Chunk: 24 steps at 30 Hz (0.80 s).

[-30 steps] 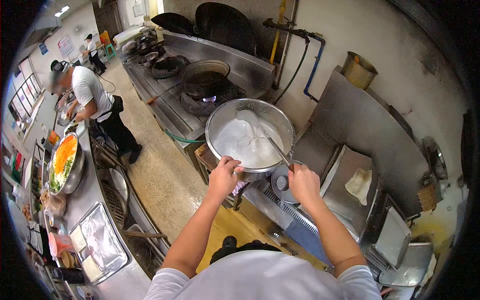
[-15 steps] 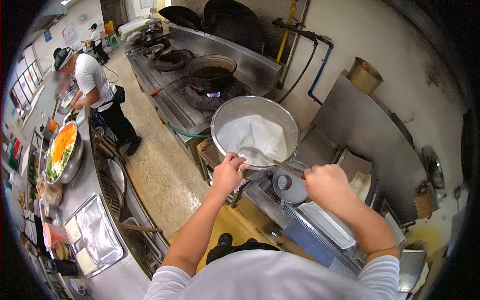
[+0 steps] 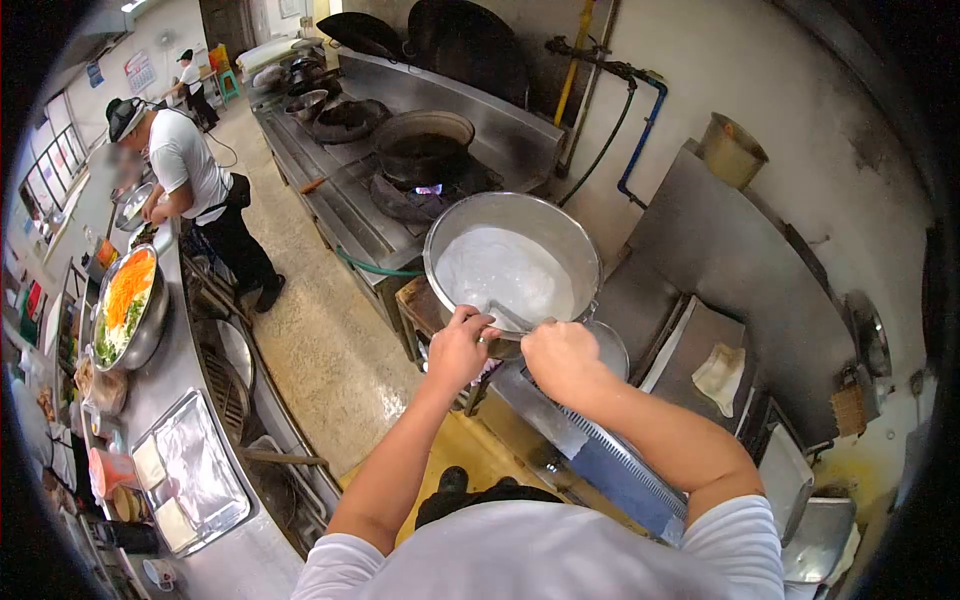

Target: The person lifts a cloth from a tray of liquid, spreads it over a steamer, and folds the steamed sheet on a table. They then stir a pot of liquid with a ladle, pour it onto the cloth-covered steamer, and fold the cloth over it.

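Observation:
A large round metal pot (image 3: 583, 262) holds milky white liquid (image 3: 498, 265) with a foamy surface. My left hand (image 3: 460, 350) grips the pot's near rim, thumb and fingers closed around it. Close beside it, my right hand (image 3: 560, 358) is wrapped around the handle of a long-handled ladle (image 3: 508, 316). The ladle slants down into the liquid at the near side, and its head is mostly hidden there. Most of the handle is covered by my right hand.
Ahead is a stove with a blackened pan (image 3: 423, 150) over a blue flame. Right of the pot are metal trays and a blue cloth (image 3: 625, 485). At left, a counter carries a bowl of shredded vegetables (image 3: 150, 325) and a foil-lined tray (image 3: 205, 470). A co-worker (image 3: 190, 160) bends over it.
My right hand has moved left and toward the pot's near rim, bringing the ladle with it. The white surface has flattened from a raised swirl. My left hand stays on the rim.

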{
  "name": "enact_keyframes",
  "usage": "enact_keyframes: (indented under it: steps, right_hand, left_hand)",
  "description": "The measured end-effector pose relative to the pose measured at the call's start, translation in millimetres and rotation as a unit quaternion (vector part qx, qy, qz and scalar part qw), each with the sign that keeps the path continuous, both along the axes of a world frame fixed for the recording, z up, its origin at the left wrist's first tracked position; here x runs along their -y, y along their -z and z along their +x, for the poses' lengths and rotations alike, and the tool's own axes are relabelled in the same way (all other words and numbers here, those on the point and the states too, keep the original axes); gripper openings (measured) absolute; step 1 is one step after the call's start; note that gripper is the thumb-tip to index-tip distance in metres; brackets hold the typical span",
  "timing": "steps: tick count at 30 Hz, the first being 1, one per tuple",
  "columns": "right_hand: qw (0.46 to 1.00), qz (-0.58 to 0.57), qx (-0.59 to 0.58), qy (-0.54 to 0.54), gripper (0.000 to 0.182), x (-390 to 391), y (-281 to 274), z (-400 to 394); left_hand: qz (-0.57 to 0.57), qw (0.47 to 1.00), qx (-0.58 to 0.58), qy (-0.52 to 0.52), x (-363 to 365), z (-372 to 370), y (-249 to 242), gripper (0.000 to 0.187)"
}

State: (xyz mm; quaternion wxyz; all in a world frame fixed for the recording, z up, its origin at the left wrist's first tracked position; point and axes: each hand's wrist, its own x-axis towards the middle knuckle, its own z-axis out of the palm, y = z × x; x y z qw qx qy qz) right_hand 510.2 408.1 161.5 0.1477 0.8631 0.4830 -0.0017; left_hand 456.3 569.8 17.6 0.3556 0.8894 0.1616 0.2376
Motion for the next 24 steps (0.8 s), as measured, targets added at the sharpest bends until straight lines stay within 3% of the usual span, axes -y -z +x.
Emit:
enact_keyframes:
  steps: [4, 8, 11, 15, 16, 18, 21, 24]
  right_hand:
    - [0.992, 0.055, 0.106, 0.046, 0.018, 10, 69, 25]
    - [0.994, 0.012, 0.096, 0.049, 0.019, 45, 65, 59]
    - [0.998, -0.057, 0.033, 0.022, 0.019, 56, 47, 87]
    - [0.977, -0.145, -0.099, 0.122, 0.022, 28, -33, 87]
    - [0.98, -0.151, -0.107, 0.075, 0.021, 23, -37, 98]
    - [0.956, -0.244, -0.122, 0.108, 0.015, 8, -54, 106]
    - [0.947, -0.226, -0.226, 0.028, 0.015, 8, -42, 126]
    - [0.926, -0.076, -0.324, 0.181, 0.036, 18, -32, 109]
  left_hand:
    - [0.003, 1.0, 0.005, 0.005, 0, -1, -3, 0.022]
    - [0.008, 1.0, 0.009, 0.008, 0, -2, 0, 0.022]
    - [0.008, 1.0, 0.01, 0.005, -1, -3, 1, 0.023]
    - [0.0, 1.0, 0.006, 0.005, 0, -4, -3, 0.024]
    - [-0.001, 1.0, 0.007, 0.007, 0, -3, -4, 0.024]
    - [0.0, 1.0, 0.005, 0.004, 0, -2, -3, 0.024]
    - [0.006, 1.0, 0.005, -0.001, 0, -2, -2, 0.024]
    - [0.012, 1.0, 0.0, -0.004, 2, -2, -2, 0.024]
